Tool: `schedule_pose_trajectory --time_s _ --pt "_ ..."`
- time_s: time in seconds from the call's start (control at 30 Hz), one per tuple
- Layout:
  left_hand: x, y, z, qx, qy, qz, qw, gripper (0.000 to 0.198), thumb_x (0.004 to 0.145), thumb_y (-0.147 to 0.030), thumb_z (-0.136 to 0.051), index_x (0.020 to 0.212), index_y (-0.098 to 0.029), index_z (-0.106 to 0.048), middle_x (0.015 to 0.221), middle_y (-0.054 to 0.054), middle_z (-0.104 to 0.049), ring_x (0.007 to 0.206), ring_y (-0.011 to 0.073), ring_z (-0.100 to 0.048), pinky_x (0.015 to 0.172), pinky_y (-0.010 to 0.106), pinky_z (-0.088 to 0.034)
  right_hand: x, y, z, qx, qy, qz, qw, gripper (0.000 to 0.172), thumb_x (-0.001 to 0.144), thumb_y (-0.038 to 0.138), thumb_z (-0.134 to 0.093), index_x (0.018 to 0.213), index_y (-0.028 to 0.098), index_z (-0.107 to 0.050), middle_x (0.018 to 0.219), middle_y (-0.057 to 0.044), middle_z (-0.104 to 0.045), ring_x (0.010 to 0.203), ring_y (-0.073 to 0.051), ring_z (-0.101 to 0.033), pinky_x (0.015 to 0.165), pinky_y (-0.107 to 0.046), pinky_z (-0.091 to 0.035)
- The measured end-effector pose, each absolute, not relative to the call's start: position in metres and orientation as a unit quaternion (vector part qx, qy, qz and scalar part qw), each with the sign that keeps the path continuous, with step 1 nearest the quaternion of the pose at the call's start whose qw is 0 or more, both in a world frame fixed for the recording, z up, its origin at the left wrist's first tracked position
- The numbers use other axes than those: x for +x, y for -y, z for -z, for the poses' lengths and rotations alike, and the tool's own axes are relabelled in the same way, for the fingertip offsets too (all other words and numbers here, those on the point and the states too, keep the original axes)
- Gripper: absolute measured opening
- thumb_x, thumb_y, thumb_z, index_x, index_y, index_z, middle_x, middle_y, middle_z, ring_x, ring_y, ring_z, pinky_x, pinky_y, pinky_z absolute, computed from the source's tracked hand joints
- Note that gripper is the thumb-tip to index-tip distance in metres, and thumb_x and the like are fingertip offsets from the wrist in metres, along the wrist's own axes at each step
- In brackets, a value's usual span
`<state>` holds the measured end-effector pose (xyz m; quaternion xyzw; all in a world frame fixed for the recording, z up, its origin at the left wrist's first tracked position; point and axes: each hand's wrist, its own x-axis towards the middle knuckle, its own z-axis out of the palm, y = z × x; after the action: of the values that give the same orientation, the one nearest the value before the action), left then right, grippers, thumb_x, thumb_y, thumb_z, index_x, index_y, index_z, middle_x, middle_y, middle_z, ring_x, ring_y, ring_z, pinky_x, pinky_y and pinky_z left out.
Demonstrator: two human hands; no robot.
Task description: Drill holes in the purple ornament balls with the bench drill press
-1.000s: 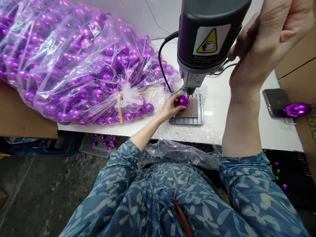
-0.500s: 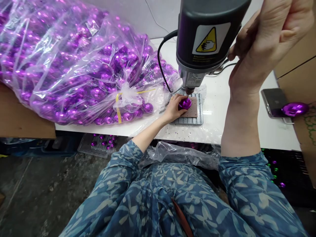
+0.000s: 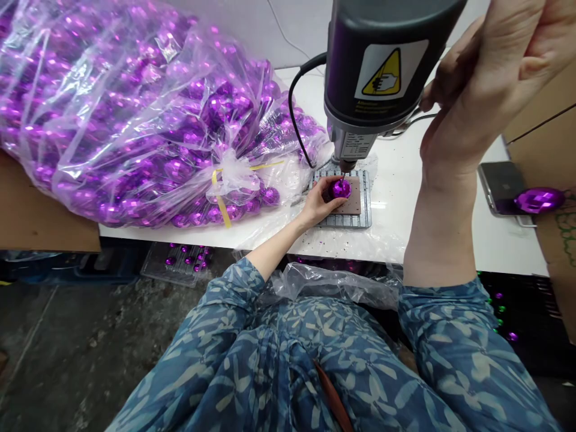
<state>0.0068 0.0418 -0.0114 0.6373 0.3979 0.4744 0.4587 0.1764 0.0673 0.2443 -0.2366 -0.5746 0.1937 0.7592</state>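
My left hand point(image 3: 318, 201) reaches onto the drill press base, thumb and forefinger around a shiny purple faceted ball point(image 3: 341, 189). A small gap shows between palm and ball. The ball rests on a brown board point(image 3: 352, 206) atop the slotted metal base point(image 3: 364, 217). The thin drill bit comes down to the ball's top from the chuck point(image 3: 347, 166); whether it is inside cannot be made out. My right hand point(image 3: 490, 78) is closed at the right side of the black drill press point(image 3: 387, 66), around its lever, which is mostly hidden by the hand.
A large clear bag point(image 3: 148, 120) of purple balls fills the left of the white table point(image 3: 387, 234). At right lie a phone point(image 3: 499, 187) and a purple ornament point(image 3: 539, 200). A tray point(image 3: 177, 264) with purple balls sits below the table's edge. Dark chips litter the plastic sheet.
The drill head looks slightly larger and farther right, and my right hand has shifted a little right with it. The ball sits slightly right, with my left palm a bit farther from it.
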Motion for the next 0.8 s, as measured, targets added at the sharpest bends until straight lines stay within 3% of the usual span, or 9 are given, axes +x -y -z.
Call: schedule_pose_trajectory --time_s 0.27,0.47,0.67,0.8 --pt "0.009 -0.039 0.009 0.631 -0.402 -0.479 0.460 0.064 0.091 -0.047 -0.095 0.144 -0.026 -0.066 0.148 0.013 -0.071 0.149 0.0353 -0.064 0.136 0.064 -0.047 0.171 -0.051 -0.240 -0.233 0.570 -0.178 0.767 0.067 0.081 0.074 -0.065 0.072 0.019 -0.028 0.051 0.010 -0.028 0.041 0.003 -0.032 0.044 -0.016 -0.026" --pt "0.009 -0.040 0.011 0.635 -0.402 -0.480 0.453 0.064 0.090 -0.048 -0.095 0.143 -0.026 -0.066 0.143 0.012 -0.072 0.143 0.0344 -0.067 0.134 0.062 -0.048 0.166 -0.040 -0.215 -0.205 0.530 -0.151 0.809 0.068 0.092 0.065 -0.069 0.072 0.014 -0.030 0.053 0.009 -0.024 0.044 0.006 -0.035 0.048 -0.015 -0.025" --pt "0.009 -0.039 0.011 0.637 -0.392 -0.485 0.453 0.067 0.090 -0.054 -0.093 0.144 -0.025 -0.065 0.144 0.013 -0.071 0.140 0.0337 -0.067 0.131 0.059 -0.050 0.168 -0.040 -0.191 -0.180 0.505 -0.115 0.836 0.074 0.095 0.061 -0.076 0.064 0.015 -0.028 0.055 0.005 -0.003 0.043 0.000 -0.033 0.044 -0.018 -0.027" --pt "0.008 -0.038 0.009 0.635 -0.393 -0.486 0.454 0.068 0.090 -0.058 -0.094 0.144 -0.026 -0.066 0.144 0.013 -0.072 0.141 0.0339 -0.067 0.131 0.059 -0.050 0.171 -0.041 -0.186 -0.168 0.510 -0.115 0.836 0.078 0.095 0.060 -0.078 0.063 0.015 -0.024 0.055 0.004 -0.001 0.042 -0.001 -0.024 0.043 -0.021 -0.027"
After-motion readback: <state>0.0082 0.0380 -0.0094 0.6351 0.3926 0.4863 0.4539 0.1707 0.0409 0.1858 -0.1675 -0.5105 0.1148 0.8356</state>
